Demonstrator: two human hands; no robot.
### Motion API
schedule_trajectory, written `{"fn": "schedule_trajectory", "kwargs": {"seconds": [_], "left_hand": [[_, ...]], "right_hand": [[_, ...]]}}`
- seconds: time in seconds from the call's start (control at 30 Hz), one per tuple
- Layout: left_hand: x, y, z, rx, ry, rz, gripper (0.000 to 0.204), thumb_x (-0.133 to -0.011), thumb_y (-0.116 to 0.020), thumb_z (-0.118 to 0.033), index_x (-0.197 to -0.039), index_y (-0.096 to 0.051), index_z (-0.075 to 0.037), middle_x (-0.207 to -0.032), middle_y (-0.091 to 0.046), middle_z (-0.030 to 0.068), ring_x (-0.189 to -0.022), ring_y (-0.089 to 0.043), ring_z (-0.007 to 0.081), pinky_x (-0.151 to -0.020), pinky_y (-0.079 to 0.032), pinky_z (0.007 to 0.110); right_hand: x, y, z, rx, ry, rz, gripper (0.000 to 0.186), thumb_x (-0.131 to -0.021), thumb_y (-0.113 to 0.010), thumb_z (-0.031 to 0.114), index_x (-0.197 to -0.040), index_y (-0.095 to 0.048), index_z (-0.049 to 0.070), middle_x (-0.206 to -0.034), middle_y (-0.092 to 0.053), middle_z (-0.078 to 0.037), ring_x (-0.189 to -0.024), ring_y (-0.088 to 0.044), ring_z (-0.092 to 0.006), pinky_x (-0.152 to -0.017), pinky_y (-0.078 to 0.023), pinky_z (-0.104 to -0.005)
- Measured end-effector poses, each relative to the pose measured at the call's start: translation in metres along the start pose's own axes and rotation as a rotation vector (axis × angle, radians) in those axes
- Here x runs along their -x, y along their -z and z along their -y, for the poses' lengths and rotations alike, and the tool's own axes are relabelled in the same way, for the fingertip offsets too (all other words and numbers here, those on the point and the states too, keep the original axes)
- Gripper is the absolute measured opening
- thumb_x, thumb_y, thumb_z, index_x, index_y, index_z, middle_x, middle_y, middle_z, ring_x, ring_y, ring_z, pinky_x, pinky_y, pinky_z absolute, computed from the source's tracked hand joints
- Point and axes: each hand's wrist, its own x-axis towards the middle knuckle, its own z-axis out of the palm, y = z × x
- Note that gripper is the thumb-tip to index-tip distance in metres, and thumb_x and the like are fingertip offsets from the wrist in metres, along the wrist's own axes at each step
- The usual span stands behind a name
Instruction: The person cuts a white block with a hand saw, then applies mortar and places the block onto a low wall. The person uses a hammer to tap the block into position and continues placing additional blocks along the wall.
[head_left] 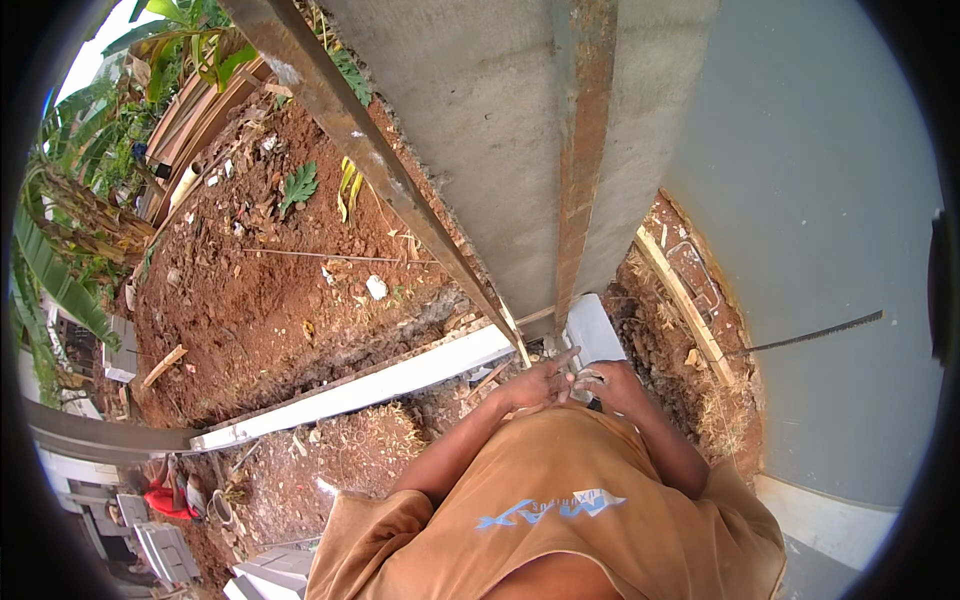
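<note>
Close in front of my brown shirt, my two hands meet. My left hand (538, 387) has its fingers stretched toward the right, one finger pointing outward. Against its fingertips, my right hand (614, 387) is curled with its fingers bent inward; whatever may be between them is too small to make out. Just beyond the hands is a pale grey block (596, 332), at the foot of a grey plastered wall (480, 110). A rusty brown strip (585, 150) runs up the wall's face, and a second brown bar (375, 155) slants along its left edge.
A long white-faced low ledge (370, 388) extends leftward over red soil (230, 310). At right lie a timber strip (685, 305), a dark thin rod (820, 333) and a broad smooth grey surface (820, 180). Lower left, a person in red (172, 502) is near stacked pale blocks (168, 552).
</note>
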Motion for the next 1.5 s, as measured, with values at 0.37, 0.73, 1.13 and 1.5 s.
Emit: {"fn": "schedule_trajectory", "kwargs": {"seconds": [0.37, 0.73, 1.13, 1.5], "left_hand": [[-0.003, 0.01, 0.021, 0.053, -0.152, -0.025, 0.036, -0.104, -0.05, -0.014, -0.14, -0.057, -0.012, -0.082, -0.066, 0.0053, -0.081, -0.063, 0.0151, -0.076, -0.052, 0.032], [-0.023, 0.012, 0.019, -0.978, -0.07, -0.348, 0.059, -0.1, -0.056, -0.037, -0.15, -0.043, -0.008, -0.146, -0.049, 0.0256, -0.135, -0.047, 0.0433, -0.112, -0.041, 0.047], [-0.013, 0.053, 0.015, -0.472, 0.061, -0.606, 0.064, -0.101, -0.055, -0.045, -0.152, -0.041, -0.011, -0.149, -0.045, 0.0284, -0.139, -0.044, 0.042, -0.115, -0.037, 0.045], [-0.027, 0.065, 0.022, -0.416, -0.002, -0.674, 0.065, -0.099, -0.059, -0.035, -0.15, -0.039, 0.0, -0.145, -0.048, 0.0308, -0.134, -0.049, 0.0437, -0.112, -0.04, 0.044]], "right_hand": [[-0.016, 0.024, -0.025, -0.12, -0.239, -0.022, 0.028, -0.092, -0.067, 0.021, -0.108, -0.061, -0.002, -0.086, -0.07, -0.021, -0.081, -0.068, -0.0408, -0.073, -0.053, -0.0459], [-0.022, 0.039, -0.061, 0.387, -0.137, 0.016, 0.022, -0.096, -0.054, 0.017, -0.111, -0.068, 0.009, -0.105, -0.07, -0.019, -0.1, -0.065, -0.0396, -0.084, -0.052, -0.0486], [-0.11, 0.107, -0.136, 0.343, -0.296, -0.353, 0.029, -0.094, -0.061, 0.014, -0.12, -0.069, 0.005, -0.108, -0.07, -0.026, -0.103, -0.067, -0.0413, -0.091, -0.051, -0.0469], [-0.126, 0.138, -0.135, 0.338, -0.353, -0.209, 0.035, -0.093, -0.062, 0.015, -0.125, -0.067, 0.003, -0.1, -0.072, -0.024, -0.098, -0.069, -0.0391, -0.088, -0.053, -0.0459]]}}
